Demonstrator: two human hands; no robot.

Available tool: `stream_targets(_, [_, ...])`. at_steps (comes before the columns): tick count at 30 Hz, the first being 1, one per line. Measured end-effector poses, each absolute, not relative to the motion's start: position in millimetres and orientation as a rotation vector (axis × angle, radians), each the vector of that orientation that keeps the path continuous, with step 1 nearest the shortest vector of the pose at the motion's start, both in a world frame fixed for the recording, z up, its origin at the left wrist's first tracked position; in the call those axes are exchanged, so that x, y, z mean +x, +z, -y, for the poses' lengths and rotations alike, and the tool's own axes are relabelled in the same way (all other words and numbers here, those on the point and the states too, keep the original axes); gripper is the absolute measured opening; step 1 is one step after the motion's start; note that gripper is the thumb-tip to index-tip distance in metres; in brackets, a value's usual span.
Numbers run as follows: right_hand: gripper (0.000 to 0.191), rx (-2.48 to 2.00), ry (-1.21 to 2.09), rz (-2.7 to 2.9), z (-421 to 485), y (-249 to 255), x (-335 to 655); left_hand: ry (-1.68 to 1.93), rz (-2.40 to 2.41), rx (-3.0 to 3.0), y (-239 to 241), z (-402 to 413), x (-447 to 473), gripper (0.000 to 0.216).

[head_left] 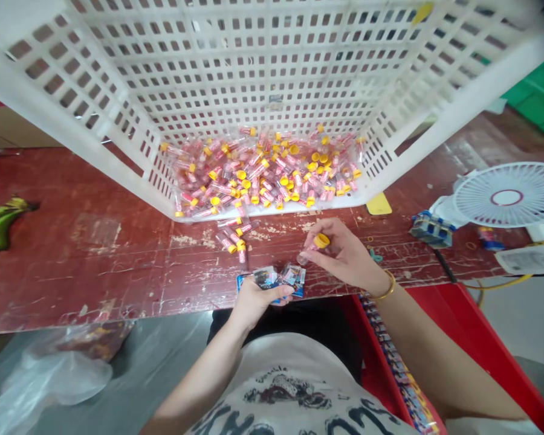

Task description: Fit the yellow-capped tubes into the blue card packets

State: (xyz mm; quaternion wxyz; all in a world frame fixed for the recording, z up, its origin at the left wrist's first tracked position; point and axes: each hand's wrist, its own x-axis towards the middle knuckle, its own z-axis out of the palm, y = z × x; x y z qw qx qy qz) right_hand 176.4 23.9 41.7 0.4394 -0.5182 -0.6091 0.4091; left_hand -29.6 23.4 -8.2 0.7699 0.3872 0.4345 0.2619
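Observation:
My right hand (344, 254) pinches a small clear tube with a yellow cap (316, 244) just above the red table. My left hand (254, 299) is closed on a few small blue printed packets (281, 278) at the table's near edge. A tilted white perforated basket (272, 78) stands ahead of both hands, with several yellow-capped pink tubes (263, 172) piled at its lower edge. Several loose tubes (236, 237) lie on the table just in front of the basket, between it and my left hand.
A white fan (508, 194) and a small blue-white object (430, 228) sit at the right. Green bananas (0, 220) lie at the far left. A red bin (453, 338) with a packet strip stands by my right arm. A plastic bag (49, 374) lies lower left.

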Motion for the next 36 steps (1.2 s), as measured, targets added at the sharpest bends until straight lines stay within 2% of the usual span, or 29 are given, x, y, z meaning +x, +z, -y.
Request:
stream_targets(6, [0.038, -1.208, 1.217, 1.455, -31, 32, 169, 0.532, -0.975, 0.835, -10, -21, -26, 0.026])
stream_targets(10, [0.038, -1.176, 1.418, 1.235, -29, 18, 167, 0.507, -0.962, 0.761, -11, -19, -24, 0.032])
stream_targets(14, [0.031, -1.184, 1.369, 1.24, -9, 3, 158, 0.526, -0.908, 0.535, -5, -18, -14, 0.04])
stream_targets(15, [0.039, -1.18, 1.329, 1.304, -2, 0, 154, 0.531, -0.907, 0.48, -2, -18, -11, 0.041])
stream_targets(18, [0.079, -1.254, 1.165, 1.435, 17, -8, 141, 0.528, -0.924, 0.384, 2, -19, 0, 0.04])
stream_targets(19, [0.083, -1.302, 1.099, 1.435, 21, -11, 138, 0.522, -0.929, 0.379, 3, -19, 3, 0.039])
stream_targets(24, [0.066, -1.382, 0.908, 1.37, 26, -17, 134, 0.525, -0.912, 0.447, 3, -17, 4, 0.04])
stream_targets(36, [0.062, -1.391, 0.846, 1.338, 34, -13, 131, 0.573, -0.904, 0.49, 1, -8, 3, 0.036])
